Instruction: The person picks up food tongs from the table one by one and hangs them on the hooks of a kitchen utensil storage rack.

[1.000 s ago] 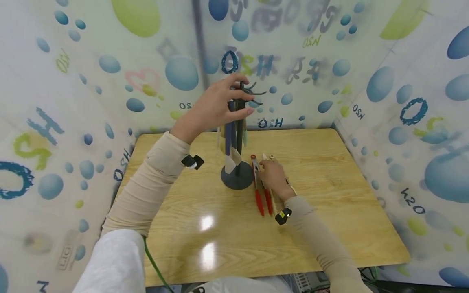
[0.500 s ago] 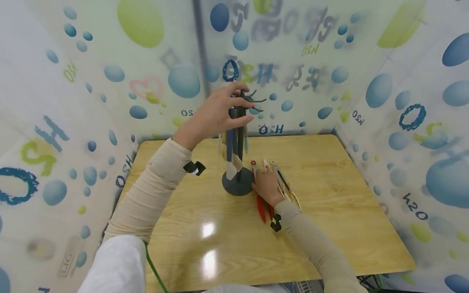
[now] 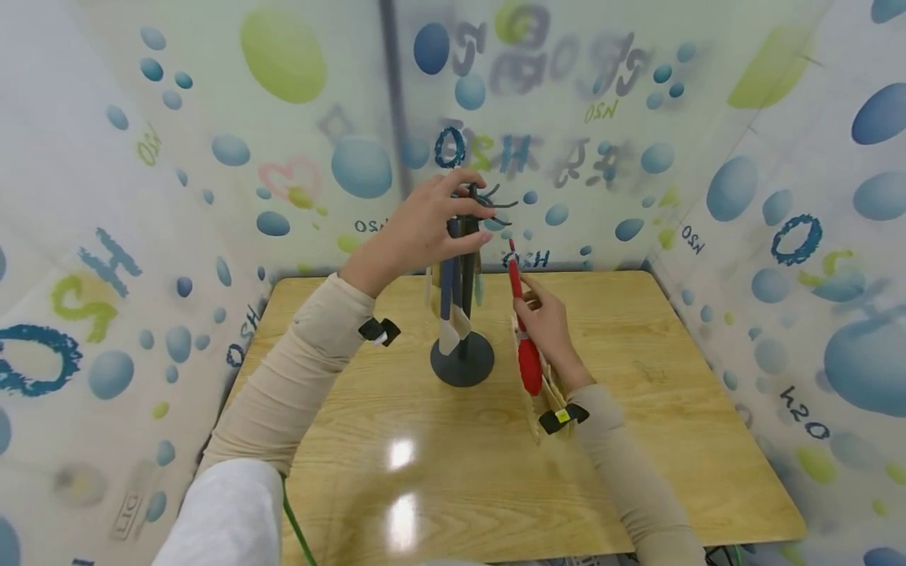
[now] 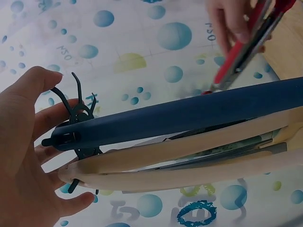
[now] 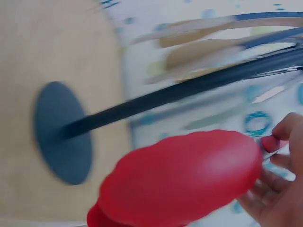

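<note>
A black utensil stand (image 3: 463,363) with a round base stands on the table. My left hand (image 3: 421,224) holds its top, fingers curled about the hooks, as the left wrist view shows. From the hooks hang several utensils, among them a blue-handled one (image 4: 189,116) and one with a beige handle (image 4: 137,158). To the right of the stand, my right hand (image 3: 552,326) grips a pair of red tongs (image 3: 529,365) by the handle, raised with the broad red tips downward. These red tips (image 5: 182,177) fill much of the right wrist view, partly hiding what lies behind.
Beneath the right hand, a beige-handled utensil (image 3: 535,428) lies on the wooden table (image 3: 354,440), partly covered by the tongs and hand. Patterned cloth walls (image 3: 297,149) enclose the table at the back and sides. A green cable (image 3: 298,523) runs by the left sleeve.
My right hand has taken hold of the red tongs, lifted them off the table and turned them upright beside the stand. The left hand stays at the stand's top.
</note>
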`<state>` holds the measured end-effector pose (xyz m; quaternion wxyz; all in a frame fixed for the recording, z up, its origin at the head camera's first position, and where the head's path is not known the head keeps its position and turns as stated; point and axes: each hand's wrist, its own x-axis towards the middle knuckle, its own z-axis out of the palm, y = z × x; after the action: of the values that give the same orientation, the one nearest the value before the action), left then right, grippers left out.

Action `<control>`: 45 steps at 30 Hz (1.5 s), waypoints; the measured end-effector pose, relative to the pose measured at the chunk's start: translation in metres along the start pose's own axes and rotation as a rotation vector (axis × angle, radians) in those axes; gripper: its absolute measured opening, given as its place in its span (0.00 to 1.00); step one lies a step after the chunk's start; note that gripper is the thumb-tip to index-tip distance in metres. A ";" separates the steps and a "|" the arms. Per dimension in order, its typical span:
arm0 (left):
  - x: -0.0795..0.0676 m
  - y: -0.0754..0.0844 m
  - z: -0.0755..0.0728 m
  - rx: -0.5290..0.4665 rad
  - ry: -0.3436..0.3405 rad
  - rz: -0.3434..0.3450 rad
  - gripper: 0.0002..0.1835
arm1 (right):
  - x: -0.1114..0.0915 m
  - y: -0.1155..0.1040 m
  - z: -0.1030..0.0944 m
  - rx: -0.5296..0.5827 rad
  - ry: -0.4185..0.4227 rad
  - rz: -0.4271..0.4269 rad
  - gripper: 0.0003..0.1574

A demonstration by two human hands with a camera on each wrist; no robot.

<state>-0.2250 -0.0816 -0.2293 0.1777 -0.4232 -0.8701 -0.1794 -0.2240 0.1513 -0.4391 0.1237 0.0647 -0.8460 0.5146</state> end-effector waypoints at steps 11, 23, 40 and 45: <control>0.000 0.001 0.000 0.018 -0.015 -0.020 0.19 | 0.015 -0.078 -0.048 0.135 -0.092 -0.125 0.30; -0.001 0.003 -0.001 0.016 -0.032 -0.027 0.18 | 0.020 -0.106 -0.055 0.215 -0.227 -0.181 0.30; -0.002 0.002 -0.003 0.005 -0.030 -0.033 0.17 | 0.038 -0.115 -0.053 0.193 -0.177 -0.134 0.23; -0.002 0.003 -0.003 0.011 -0.043 -0.034 0.17 | 0.040 -0.116 -0.058 0.122 -0.265 -0.161 0.20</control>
<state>-0.2210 -0.0826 -0.2270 0.1583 -0.4113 -0.8816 -0.1687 -0.2269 0.1496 -0.3037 0.0476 0.2069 -0.8142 0.5404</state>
